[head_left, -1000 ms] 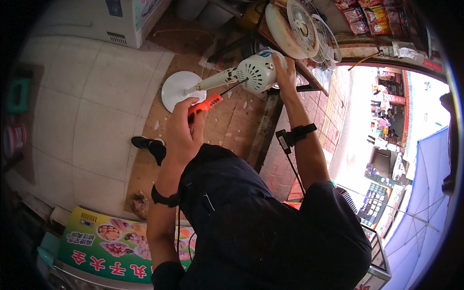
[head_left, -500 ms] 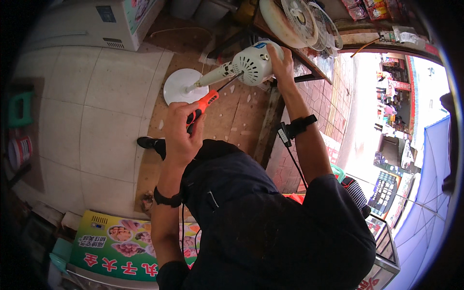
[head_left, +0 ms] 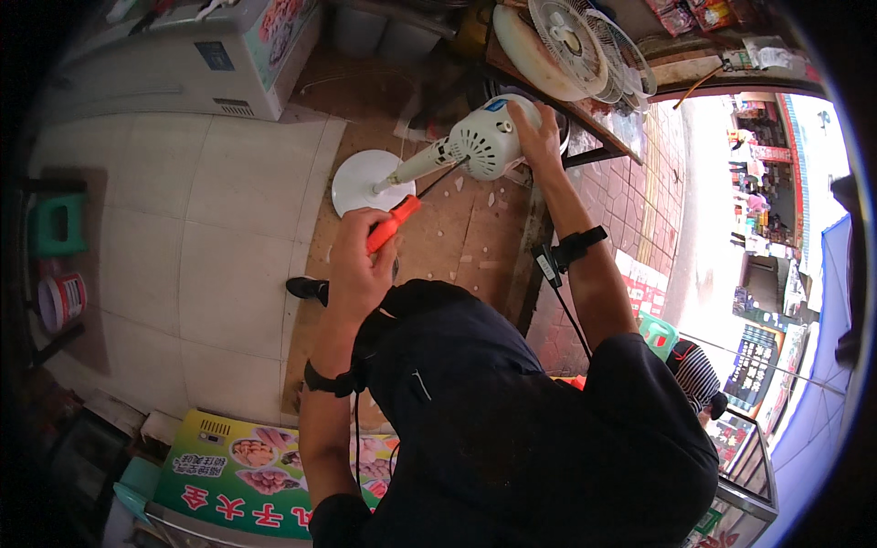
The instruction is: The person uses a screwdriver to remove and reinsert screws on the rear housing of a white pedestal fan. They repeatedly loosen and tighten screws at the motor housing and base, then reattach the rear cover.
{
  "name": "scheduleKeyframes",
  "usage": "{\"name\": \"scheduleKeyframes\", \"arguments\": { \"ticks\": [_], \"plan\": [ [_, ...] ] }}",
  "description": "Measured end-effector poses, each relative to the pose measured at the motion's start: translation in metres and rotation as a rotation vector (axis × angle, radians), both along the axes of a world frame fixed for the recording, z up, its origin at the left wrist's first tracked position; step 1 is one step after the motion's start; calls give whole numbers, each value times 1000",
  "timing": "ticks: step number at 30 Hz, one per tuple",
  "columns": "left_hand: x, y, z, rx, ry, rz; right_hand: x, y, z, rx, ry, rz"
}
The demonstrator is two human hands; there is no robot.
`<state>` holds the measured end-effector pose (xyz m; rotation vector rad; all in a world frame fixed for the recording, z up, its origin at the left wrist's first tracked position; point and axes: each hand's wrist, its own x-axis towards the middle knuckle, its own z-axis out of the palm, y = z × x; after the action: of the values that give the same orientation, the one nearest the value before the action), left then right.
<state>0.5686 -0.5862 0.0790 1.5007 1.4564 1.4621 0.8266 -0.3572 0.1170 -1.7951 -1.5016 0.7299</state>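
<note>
My left hand [head_left: 361, 269] is closed around the orange handle of a screwdriver [head_left: 393, 225]. The dark shaft slants up to the rear of a white fan motor housing [head_left: 477, 144], and its tip meets the casing by the slotted vents; what it sits in is too small to make out. My right hand [head_left: 539, 137] grips the housing from the far right side, its fingers partly hidden behind it. From the housing a pale fan pole [head_left: 417, 166] runs down to a round white base [head_left: 356, 173] on the floor.
A fan guard [head_left: 568, 41] lies on the table [head_left: 594, 123] at the far right. A white chest freezer [head_left: 242, 68] stands at the far left, a green stool [head_left: 60, 225] and a bucket [head_left: 64, 300] at left. White scraps dot the brown floor sheet [head_left: 457, 237]. A street lies right.
The whole view has shifted, so things sit a little lower and farther right. My left hand has turned on the screwdriver handle, hiding its black part. My right hand keeps its grip.
</note>
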Motion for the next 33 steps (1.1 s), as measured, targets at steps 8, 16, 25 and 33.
{"name": "scheduleKeyframes", "arguments": {
  "ticks": [8,16,25,33],
  "plan": [
    [-1,14,4,-456,-352,-235,4,0,0,23,-46,24],
    [0,21,12,-240,-133,-191,5,1,-2,-63,12,13],
    [8,27,17,-139,394,-212,6,2,-1,-38,-60,12],
    [1,37,15,-905,-956,-344,8,6,-7,10,-15,12]
  ]
}}
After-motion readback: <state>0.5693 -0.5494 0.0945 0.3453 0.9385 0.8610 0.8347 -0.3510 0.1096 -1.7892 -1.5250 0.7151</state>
